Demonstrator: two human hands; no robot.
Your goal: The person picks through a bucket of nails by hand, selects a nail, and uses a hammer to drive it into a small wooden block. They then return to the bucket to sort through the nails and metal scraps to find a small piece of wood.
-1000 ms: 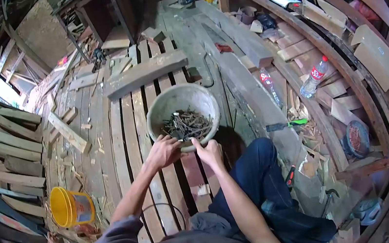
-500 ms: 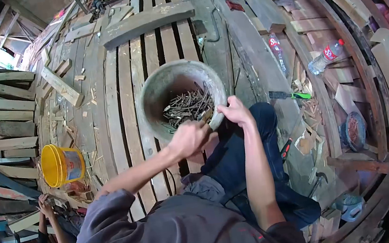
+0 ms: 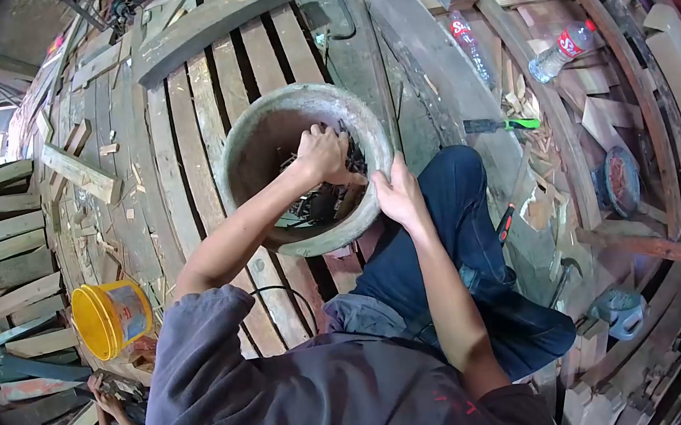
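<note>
A round grey pot [image 3: 233,171] stands on wooden slats in front of me, with a heap of dark nails or thin metal pieces [image 3: 314,206] inside. My left hand [image 3: 323,155] reaches into the pot over the heap, its fingers bent down among the pieces; what it grips, if anything, is hidden. At the right side of the pot, my right hand [image 3: 398,192] holds the rim between thumb and fingers.
A yellow bucket [image 3: 131,310] stands at the left. Beyond the pot lies a thick plank [image 3: 221,23]. Two plastic bottles [image 3: 564,51], a green-handled tool [image 3: 501,124] and a red-handled tool [image 3: 506,222] lie right. A co-worker's hands [image 3: 105,396] show lower left.
My left hand has moved from the near rim deeper into the pot, over the heap. My right hand stays at the rim. The view has shifted and the pot appears more tilted.
</note>
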